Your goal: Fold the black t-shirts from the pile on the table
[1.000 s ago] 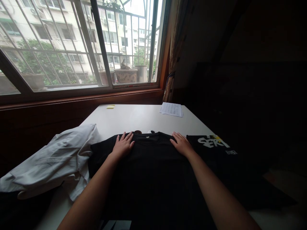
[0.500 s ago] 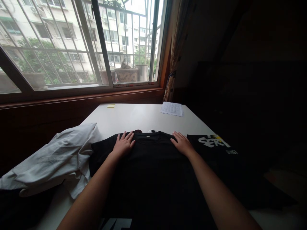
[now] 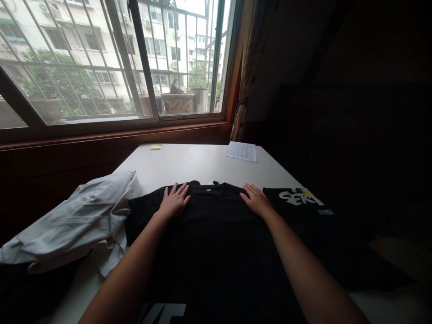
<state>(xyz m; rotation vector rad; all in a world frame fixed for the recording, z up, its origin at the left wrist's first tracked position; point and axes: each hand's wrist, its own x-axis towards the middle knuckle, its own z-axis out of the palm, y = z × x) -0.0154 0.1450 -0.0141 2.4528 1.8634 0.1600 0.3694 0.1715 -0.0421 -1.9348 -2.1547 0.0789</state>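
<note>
A black T-shirt (image 3: 216, 243) lies spread out on the white table (image 3: 189, 162), its neckline toward the window and part of a pale print showing at the bottom of the view. My left hand (image 3: 173, 201) rests flat on its left shoulder, fingers spread. On the right shoulder lies my right hand (image 3: 257, 201), palm down with the fingers stretched out. Just beyond the collar, two small round objects, one brown (image 3: 195, 183) and one black and white (image 3: 214, 182), are partly hidden by the shirt.
A crumpled white garment (image 3: 77, 220) lies at the left over something dark. To the right is another black garment (image 3: 303, 216) with white and yellow lettering. Papers (image 3: 242, 151) and a yellow note (image 3: 156, 147) lie at the table's far end, below a barred window (image 3: 101, 67).
The view has tilted very slightly, so everything sits a little higher. Both hands stay in place on the T-shirt.
</note>
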